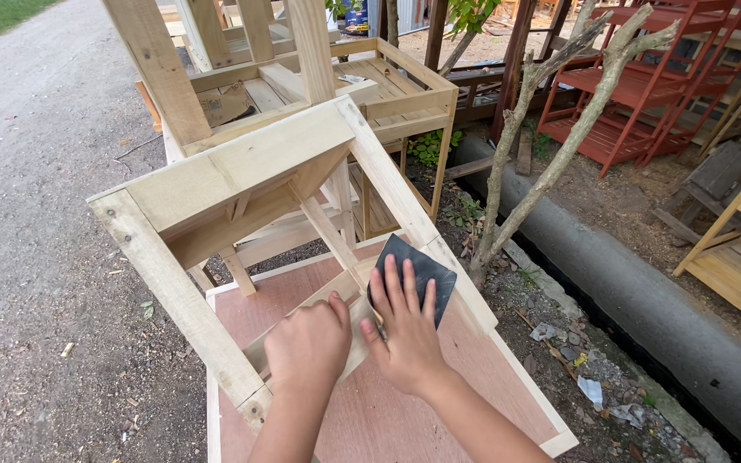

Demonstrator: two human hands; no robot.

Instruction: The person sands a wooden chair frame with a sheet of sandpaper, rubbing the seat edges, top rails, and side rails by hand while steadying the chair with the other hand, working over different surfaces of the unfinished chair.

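Note:
A pale raw-wood stool frame (pixel 242 171) lies tipped on a reddish plywood tabletop (pixel 370 420). My left hand (pixel 308 343) is closed around one of its lower rails, holding it down. My right hand (pixel 405 330) lies flat, fingers spread, pressing a dark sheet of sandpaper (pixel 422 270) against a slanted leg of the frame. The sandpaper's upper corner sticks out past my fingertips.
Another unfinished wooden frame (pixel 388 90) stands behind. A gravel road (pixel 27 214) runs along the left. A thin bare tree (pixel 525 146), a concrete curb (pixel 645 300) and litter lie to the right. Red shelves (pixel 645 77) and pale wooden racks (pixel 739 240) stand beyond.

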